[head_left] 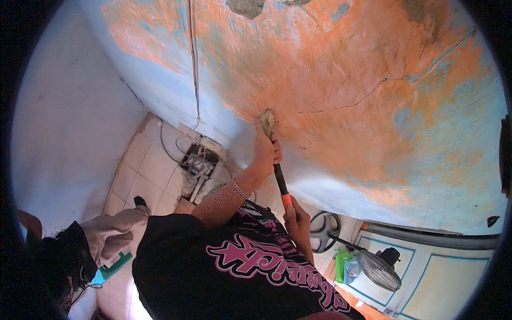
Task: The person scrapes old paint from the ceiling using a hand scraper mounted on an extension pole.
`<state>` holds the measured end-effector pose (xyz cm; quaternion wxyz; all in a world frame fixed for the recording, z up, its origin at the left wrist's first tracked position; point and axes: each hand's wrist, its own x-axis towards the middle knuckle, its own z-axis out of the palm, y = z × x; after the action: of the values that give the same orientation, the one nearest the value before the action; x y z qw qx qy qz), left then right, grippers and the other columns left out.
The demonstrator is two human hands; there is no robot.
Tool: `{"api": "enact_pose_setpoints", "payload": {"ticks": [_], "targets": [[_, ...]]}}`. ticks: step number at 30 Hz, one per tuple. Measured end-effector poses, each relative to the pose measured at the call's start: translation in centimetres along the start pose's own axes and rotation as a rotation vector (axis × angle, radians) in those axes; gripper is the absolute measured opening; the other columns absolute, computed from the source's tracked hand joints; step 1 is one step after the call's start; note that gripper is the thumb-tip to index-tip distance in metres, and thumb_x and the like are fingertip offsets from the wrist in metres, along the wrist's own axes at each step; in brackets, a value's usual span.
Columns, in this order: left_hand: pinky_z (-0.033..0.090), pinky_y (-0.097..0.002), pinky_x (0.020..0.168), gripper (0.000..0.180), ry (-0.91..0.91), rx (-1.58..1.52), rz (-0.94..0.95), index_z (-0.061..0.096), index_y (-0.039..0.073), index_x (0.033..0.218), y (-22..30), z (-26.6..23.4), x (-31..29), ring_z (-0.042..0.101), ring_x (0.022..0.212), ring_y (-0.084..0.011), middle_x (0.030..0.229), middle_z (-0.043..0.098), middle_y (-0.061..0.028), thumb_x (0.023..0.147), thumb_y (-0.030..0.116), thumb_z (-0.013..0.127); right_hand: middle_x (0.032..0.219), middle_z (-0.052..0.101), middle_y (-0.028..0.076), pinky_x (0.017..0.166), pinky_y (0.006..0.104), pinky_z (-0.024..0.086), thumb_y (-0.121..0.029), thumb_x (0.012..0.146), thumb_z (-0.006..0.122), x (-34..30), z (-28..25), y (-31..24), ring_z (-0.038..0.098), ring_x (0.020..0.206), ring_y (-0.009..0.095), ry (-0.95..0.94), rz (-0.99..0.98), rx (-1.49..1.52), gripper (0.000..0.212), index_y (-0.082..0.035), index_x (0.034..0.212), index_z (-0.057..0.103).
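Both my hands grip one long tool (281,178) with a black and orange handle. Its pale, dusty head (268,120) meets the wall (341,128), which has patchy orange and light blue paint; the head's exact kind is unclear. My left hand (276,150) is closed around the upper shaft, close to the head. Below it, at the orange part, my right hand (297,218) wraps the handle's lower end. A bracelet circles my left wrist, and pale specks cover that forearm. My black shirt (240,256) with pink lettering fills the lower middle.
A crack (346,105) crosses the wall, and a thin cable (194,69) hangs down it. At its foot, pipes and cables lie in a broken floor opening (200,162). A fan (378,269) is at lower right beside a panelled door (448,285). A green plastic object (114,268) lies lower left.
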<state>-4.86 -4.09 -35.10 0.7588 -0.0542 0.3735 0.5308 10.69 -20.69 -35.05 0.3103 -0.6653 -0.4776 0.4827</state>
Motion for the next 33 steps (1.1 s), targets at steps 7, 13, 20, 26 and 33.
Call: {"api": "enact_pose_setpoints", "payload": {"ticks": [7, 13, 20, 26, 33], "targets": [[0.013, -0.0273, 0.032, 0.062, -0.002, -0.157, 0.261, 0.036, 0.017, 0.061, 8.6, -1.4, 1.9, 0.019, 0.034, -0.0094, 0.047, 0.025, 0.0057, 0.088, 0.072, 0.024, 0.064, 0.043, -0.004, 0.049, 0.0209, 0.031, -0.026, 0.095, 0.051, 6.2, 2.9, -5.1, 0.038, 0.056, 0.004, -0.119, -0.301, -0.165, 0.039, -0.003, 0.125, 0.056], [0.016, -0.0249, 0.029, 0.053, -0.084, 0.038, 0.088, 0.037, 0.019, 0.068, 6.1, 1.6, -2.1, 0.022, 0.032, -0.0093, 0.044, 0.026, 0.0052, 0.091, 0.067, 0.028, 0.065, 0.044, -0.005, 0.049, 0.0204, 0.032, -0.025, 0.095, 0.051, 2.6, 1.8, -1.5, 0.039, 0.054, 0.004, -0.179, -0.241, -0.076, 0.048, -0.005, 0.137, 0.043], [0.017, -0.0228, 0.027, 0.054, -0.269, -0.139, 0.23, 0.034, 0.019, 0.063, 10.8, 2.0, -2.8, 0.024, 0.031, -0.0077, 0.043, 0.026, 0.005, 0.091, 0.065, 0.033, 0.068, 0.05, 0.0, 0.054, 0.0236, 0.038, -0.023, 0.092, 0.053, 2.0, 2.8, -8.8, 0.042, 0.059, 0.009, -0.17, -0.169, 0.085, 0.054, -0.005, 0.14, 0.038], [0.021, -0.0229, 0.026, 0.05, -0.535, -0.255, 0.238, 0.039, 0.019, 0.068, 8.6, 0.7, -1.6, 0.026, 0.03, -0.0077, 0.044, 0.028, 0.0061, 0.093, 0.062, 0.033, 0.061, 0.048, -0.002, 0.044, 0.0194, 0.03, -0.024, 0.094, 0.054, 2.1, 3.2, -6.3, 0.039, 0.047, 0.004, -0.211, -0.19, 0.16, 0.05, -0.005, 0.139, 0.04], [0.022, -0.021, 0.029, 0.046, -0.299, -0.091, 0.368, 0.042, 0.019, 0.075, 9.4, 4.7, -4.3, 0.025, 0.034, -0.006, 0.049, 0.029, 0.0069, 0.095, 0.058, 0.031, 0.058, 0.045, -0.005, 0.044, 0.0201, 0.029, -0.029, 0.093, 0.056, 1.0, 2.7, -10.1, 0.039, 0.049, 0.003, -0.054, -0.113, 0.254, 0.044, -0.003, 0.127, 0.053]]}}
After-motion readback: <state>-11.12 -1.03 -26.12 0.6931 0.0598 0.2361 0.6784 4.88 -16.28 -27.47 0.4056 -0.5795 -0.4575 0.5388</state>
